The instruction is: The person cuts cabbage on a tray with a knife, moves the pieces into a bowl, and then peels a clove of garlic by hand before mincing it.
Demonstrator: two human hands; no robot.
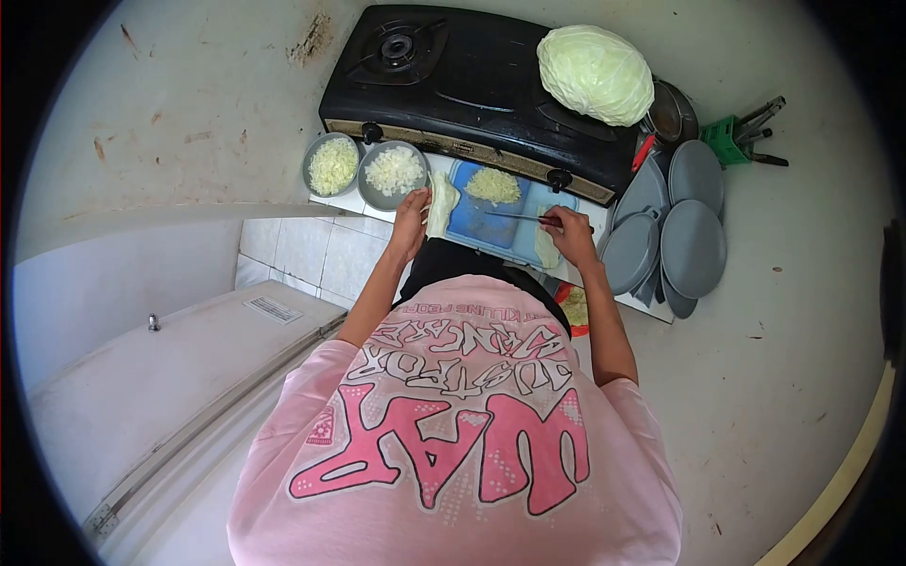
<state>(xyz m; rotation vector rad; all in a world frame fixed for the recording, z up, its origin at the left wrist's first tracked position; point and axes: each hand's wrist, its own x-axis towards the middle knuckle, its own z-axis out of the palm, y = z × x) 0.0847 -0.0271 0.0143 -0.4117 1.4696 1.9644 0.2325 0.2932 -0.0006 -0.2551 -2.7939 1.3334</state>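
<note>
My left hand grips a pale cabbage leaf at the left edge of the blue cutting board. In my right hand is a knife, its blade pointing left across the board. A small heap of chopped cabbage lies on the board, beyond the blade. Below my right hand, another pale leaf piece rests at the board's right side. Two grey bowls stand to the left: one holds chopped cabbage, the other white chopped pieces.
A black gas stove stands behind the board, with a large cabbage on its right end. Grey plates lean at the right, near a green utensil holder. Below the counter is a red container, partly hidden by my arm.
</note>
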